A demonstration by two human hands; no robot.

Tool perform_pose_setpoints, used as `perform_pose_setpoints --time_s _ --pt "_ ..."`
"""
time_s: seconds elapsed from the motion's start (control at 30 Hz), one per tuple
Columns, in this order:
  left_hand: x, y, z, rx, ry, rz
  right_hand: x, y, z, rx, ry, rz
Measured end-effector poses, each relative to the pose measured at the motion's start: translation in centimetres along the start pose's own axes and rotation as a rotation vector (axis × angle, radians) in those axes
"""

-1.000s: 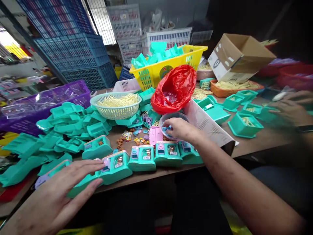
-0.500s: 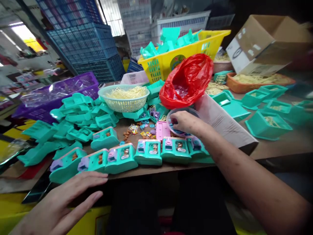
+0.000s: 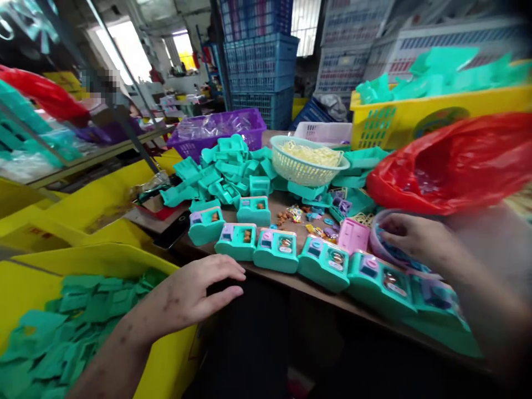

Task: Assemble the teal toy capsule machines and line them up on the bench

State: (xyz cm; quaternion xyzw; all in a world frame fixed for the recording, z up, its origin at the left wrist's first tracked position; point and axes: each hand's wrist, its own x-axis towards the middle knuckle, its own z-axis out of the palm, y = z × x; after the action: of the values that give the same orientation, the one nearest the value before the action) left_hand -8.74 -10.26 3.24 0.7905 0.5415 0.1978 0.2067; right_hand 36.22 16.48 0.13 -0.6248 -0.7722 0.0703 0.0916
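My right hand (image 3: pixel 409 235) reaches into a round translucent bowl (image 3: pixel 376 244) of small blue plastic pieces, its fingers bent together among them; whatever they pinch is hidden. My left hand (image 3: pixel 208 288) hovers at the table's front edge, thumb and fingers apart, holding nothing. Just beyond it stands a row of teal toy cases with lilac or pink knobs and small windows, among them one toy case (image 3: pixel 235 242) nearest the left fingers and another toy case (image 3: pixel 324 263) farther right. A pink rectangular part (image 3: pixel 353 236) lies against the bowl.
Loose brown, yellow and blue bits (image 3: pixel 322 230) lie behind the row. Farther back are a heap of teal shells (image 3: pixel 224 172), a basket of pale strands (image 3: pixel 305 172), a red plastic bag (image 3: pixel 399 172) and a purple crate (image 3: pixel 195 147). A yellow bin (image 3: pixel 166 266) holds teal parts at left.
The view has swung left, bringing the yellow bin of teal parts into sight. My right hand is still in the bowl; my left hand stays open near the table edge.
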Motion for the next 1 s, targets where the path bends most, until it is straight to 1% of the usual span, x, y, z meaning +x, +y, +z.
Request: perform_pose_setpoints --time_s 0.07,0.13,0.23,0.37,0.47,0.57,0.6,0.67,0.77,0.8,0.83,0.87,0.93,1.0 --pt "0.0 -0.1 0.3 -0.042 0.016 -0.003 -0.2 0.8 -0.2 0.056 0.039 0.065" --pt "0.4 -0.1 0.5 -0.079 0.032 0.001 -0.3 1.5 -0.5 0.14 0.042 0.111" --pt "1.3 0.0 0.8 -0.122 0.072 0.011 -0.5 2.0 -0.8 0.217 0.029 0.121" --pt "2.8 0.3 2.1 -0.145 0.117 0.024 -0.5 2.3 -0.6 0.282 0.097 0.11" --pt "3.5 0.9 3.3 -0.083 0.085 0.031 -0.1 3.0 -0.5 0.314 0.094 0.083" --pt "3.9 1.4 3.7 -0.056 0.019 0.06 -0.1 3.1 -1.3 0.326 0.122 0.122" --pt "4.1 1.7 3.7 -0.073 0.02 0.062 -0.5 2.5 -1.7 0.352 0.143 0.14" --pt "4.6 2.3 3.5 -0.14 0.078 0.049 -1.9 0.5 -2.8 0.467 0.161 0.148" --pt "6.1 3.9 3.6 -0.303 0.261 0.042 -5.1 -4.5 -3.6 0.732 0.115 0.088" --pt "6.7 4.5 3.8 -0.354 0.325 0.062 -6.2 -6.3 -3.6 0.821 0.086 0.067" --pt "7.2 5.2 4.0 -0.398 0.379 0.096 -7.4 -8.0 -3.3 0.903 0.027 0.03" --pt "7.8 5.9 4.4 -0.432 0.42 0.135 -8.4 -9.5 -2.9 0.951 -0.062 -0.02" --pt "8.7 6.9 5.2 -0.471 0.446 0.213 -10.1 -11.8 -1.7 1.015 -0.189 -0.125" --pt "9.3 7.5 5.9 -0.479 0.436 0.265 -11.1 -13.0 -0.4 1.081 -0.239 -0.177"
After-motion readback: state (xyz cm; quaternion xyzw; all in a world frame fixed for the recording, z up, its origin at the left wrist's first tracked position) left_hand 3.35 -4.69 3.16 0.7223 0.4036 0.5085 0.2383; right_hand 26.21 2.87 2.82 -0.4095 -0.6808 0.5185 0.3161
